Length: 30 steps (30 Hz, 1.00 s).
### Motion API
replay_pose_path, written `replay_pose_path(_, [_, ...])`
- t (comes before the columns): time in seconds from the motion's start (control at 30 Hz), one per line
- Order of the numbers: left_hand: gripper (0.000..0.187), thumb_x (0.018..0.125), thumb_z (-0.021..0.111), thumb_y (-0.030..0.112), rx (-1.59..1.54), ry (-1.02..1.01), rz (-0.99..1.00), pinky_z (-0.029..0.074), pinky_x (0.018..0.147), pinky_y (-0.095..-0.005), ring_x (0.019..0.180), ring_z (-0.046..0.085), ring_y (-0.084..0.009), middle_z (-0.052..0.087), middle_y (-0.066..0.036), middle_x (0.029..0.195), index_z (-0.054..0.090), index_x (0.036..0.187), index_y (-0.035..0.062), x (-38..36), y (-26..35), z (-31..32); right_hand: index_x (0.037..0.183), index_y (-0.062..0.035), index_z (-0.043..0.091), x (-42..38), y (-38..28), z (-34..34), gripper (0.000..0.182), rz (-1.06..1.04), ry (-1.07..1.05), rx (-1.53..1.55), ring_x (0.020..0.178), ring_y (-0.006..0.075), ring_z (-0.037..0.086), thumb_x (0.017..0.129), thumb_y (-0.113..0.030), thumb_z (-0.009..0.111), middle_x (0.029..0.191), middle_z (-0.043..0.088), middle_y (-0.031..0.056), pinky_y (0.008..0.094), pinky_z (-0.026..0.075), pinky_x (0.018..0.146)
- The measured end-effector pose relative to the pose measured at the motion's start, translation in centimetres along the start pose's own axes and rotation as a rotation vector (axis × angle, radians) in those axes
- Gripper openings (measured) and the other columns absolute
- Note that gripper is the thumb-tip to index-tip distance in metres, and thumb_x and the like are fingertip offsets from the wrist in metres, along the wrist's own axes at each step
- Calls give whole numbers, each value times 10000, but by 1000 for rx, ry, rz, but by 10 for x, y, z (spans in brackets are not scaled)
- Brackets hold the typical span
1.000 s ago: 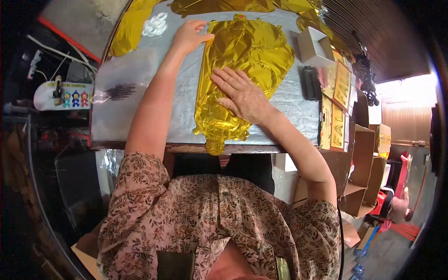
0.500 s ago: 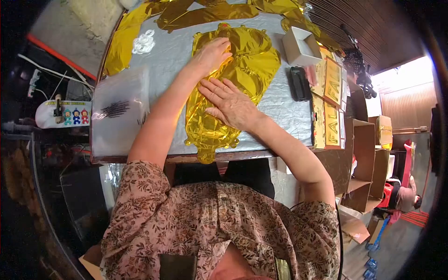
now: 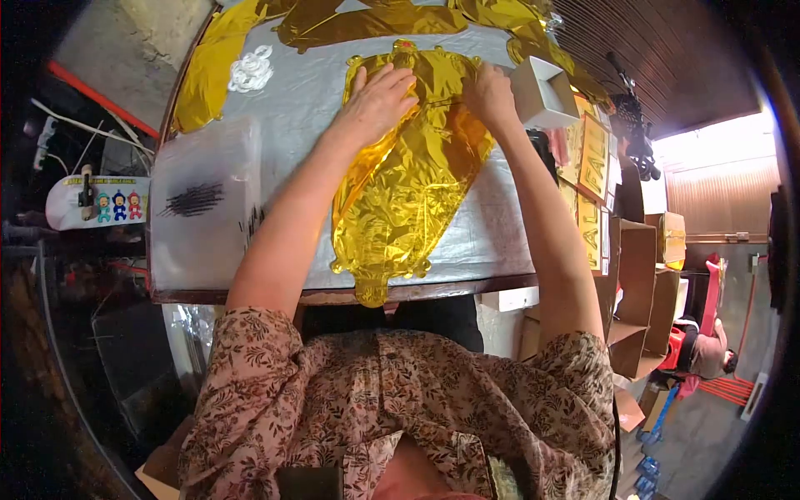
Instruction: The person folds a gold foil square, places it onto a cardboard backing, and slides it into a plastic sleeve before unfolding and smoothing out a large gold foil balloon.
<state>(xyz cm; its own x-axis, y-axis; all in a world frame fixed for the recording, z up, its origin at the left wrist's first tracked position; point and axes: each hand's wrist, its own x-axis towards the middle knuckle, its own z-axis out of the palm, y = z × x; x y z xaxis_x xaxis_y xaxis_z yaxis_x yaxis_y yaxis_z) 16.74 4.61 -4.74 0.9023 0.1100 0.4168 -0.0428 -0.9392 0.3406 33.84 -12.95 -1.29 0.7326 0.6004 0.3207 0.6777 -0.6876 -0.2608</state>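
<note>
A shiny gold foil sheet with small tabs along its edges lies on the silvery table cover, its bottom tab over the table's front edge. My left hand rests on the foil's upper left part, fingers apart and pointing up and right. At the foil's upper right edge is my right hand, its fingers curled at the rim; the fingertips are partly hidden, and the foil edge appears pinched there. The foil is folded over along its left side beneath my left hand.
Clear plastic bags lie at the left, white rings above them. An open white box stands right of my right hand, beside gold-lettered packs. More gold foil lies at the back. Another person is far right.
My right hand has moved from the middle of the foil up and right to its upper right edge. The foil's right side has shifted inward. My left hand stays near the same spot.
</note>
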Motion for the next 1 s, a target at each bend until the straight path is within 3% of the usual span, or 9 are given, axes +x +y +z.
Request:
replay_pose_path(0.17, [487, 1033, 561, 362, -16, 11, -22, 205, 1200, -659, 1485, 384, -312, 484, -73, 1552, 571, 1425, 72, -2, 1, 3, 1195, 84, 631, 38, 9, 15, 640, 136, 10, -353, 1021, 437, 695, 851, -444, 740, 1157, 689, 310, 512, 557, 890])
replay_pose_path(0.27, [486, 1029, 564, 359, -6, 19, -23, 205, 1197, -663, 1486, 381, -310, 481, -67, 1552, 570, 1424, 74, -2, 1, 4, 1127, 73, 679, 60, 12, 2, 651, 213, -192, -267, 1048, 425, 702, 795, -475, 792, 1127, 707, 300, 489, 565, 891])
replay_pose_path(0.33, [487, 1028, 566, 357, -8, 18, -20, 205, 1195, -667, 1486, 380, -308, 483, -66, 1549, 568, 1425, 74, -1, 0, 4, 1202, 46, 661, 67, 15, -9, 646, 238, -416, -114, 1159, 415, 663, 816, -462, 762, 1234, 672, 287, 473, 548, 963])
replay_pose_path(0.67, [447, 1057, 523, 354, 34, -3, -23, 232, 1180, -671, 1480, 381, -321, 483, -68, 1542, 554, 1444, 134, -1, 4, 1, 990, -41, 761, 76, 15, -4, 378, 138, -128, -102, 966, 426, 720, 790, -360, 731, 1046, 742, 247, 472, 586, 853])
replay_pose_path(0.73, [443, 1057, 519, 352, 41, 2, -17, 237, 1178, -671, 1476, 386, -320, 486, -63, 1538, 556, 1440, 132, -2, 5, -1, 924, -76, 793, 78, 2, -26, 308, 46, -129, -91, 837, 374, 742, 783, -330, 690, 891, 752, 198, 453, 590, 741])
replay_pose_path(0.8, [440, 1056, 516, 349, 49, 7, -8, 241, 1176, -671, 1472, 391, -319, 490, -57, 1534, 558, 1436, 130, -2, 5, -2, 888, -69, 783, 94, 5, -22, 288, 46, -134, -109, 857, 367, 742, 778, -321, 697, 902, 754, 197, 451, 589, 764])
replay_pose_path(0.87, [433, 1050, 522, 348, 60, -10, 0, 252, 1165, -680, 1460, 404, -316, 498, -69, 1520, 566, 1421, 130, -1, 5, -2, 893, 81, 730, 94, -23, -42, 374, -23, -162, -75, 996, 435, 712, 809, -280, 683, 987, 712, 325, 477, 577, 862])
replay_pose_path(0.93, [433, 1042, 528, 356, 74, -50, -2, 241, 1162, -676, 1460, 402, -312, 510, -74, 1500, 574, 1410, 132, 1, 7, -7, 1027, 71, 731, 78, -49, -60, 405, 74, -132, 24, 1020, 444, 709, 813, -272, 713, 1041, 718, 312, 492, 579, 880])
replay_pose_path(1.0, [438, 1035, 531, 369, 126, -66, 22, 218, 1162, -679, 1472, 383, -303, 513, -85, 1491, 579, 1405, 141, 1, 5, -6, 1463, -180, 540, 72, -57, -63, 630, 238, -411, 1396, 986, 425, 738, 919, -445, 715, 1133, 763, 156, 432, 571, 981])
